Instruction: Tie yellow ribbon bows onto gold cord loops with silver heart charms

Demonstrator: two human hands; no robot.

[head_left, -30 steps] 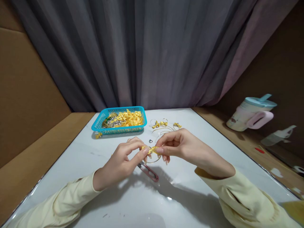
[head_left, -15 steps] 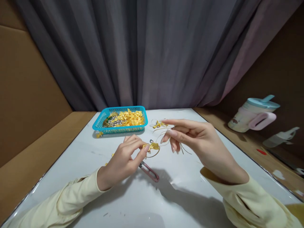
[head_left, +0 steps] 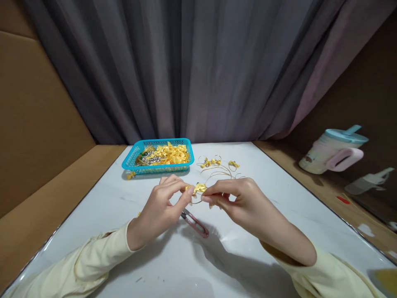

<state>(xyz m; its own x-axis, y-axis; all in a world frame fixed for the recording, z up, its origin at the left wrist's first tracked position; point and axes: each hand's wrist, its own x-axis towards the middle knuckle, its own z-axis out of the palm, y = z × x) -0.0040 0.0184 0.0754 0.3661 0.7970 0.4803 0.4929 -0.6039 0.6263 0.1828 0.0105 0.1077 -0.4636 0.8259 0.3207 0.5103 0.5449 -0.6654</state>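
Note:
Near the middle of the white table, my left hand (head_left: 166, 200) pinches a yellow ribbon bow (head_left: 200, 188) between thumb and fingertips. A thin cord loop hangs below the bow. My right hand (head_left: 237, 196) is closed at the bow's right side, thumb against forefinger, by the cord; what lies between the fingertips is too small to make out. Under my left hand lies a tool with a pink handle (head_left: 198, 227), its upper end partly hidden. Beyond my right hand are finished-looking bows on cords (head_left: 206, 163) and another bow (head_left: 234, 164).
A blue basket (head_left: 158, 169) at the back left holds yellow bows, silver beads and cords. One bow (head_left: 130, 175) lies by its front corner. To the right, off the white table (head_left: 155, 265), stand a cup (head_left: 330, 151) and a small clear bottle (head_left: 367, 182).
My right hand has moved left and down to the bow, and its fingers have closed. The bows behind it are now uncovered. My left hand has stayed nearly still, holding the bow.

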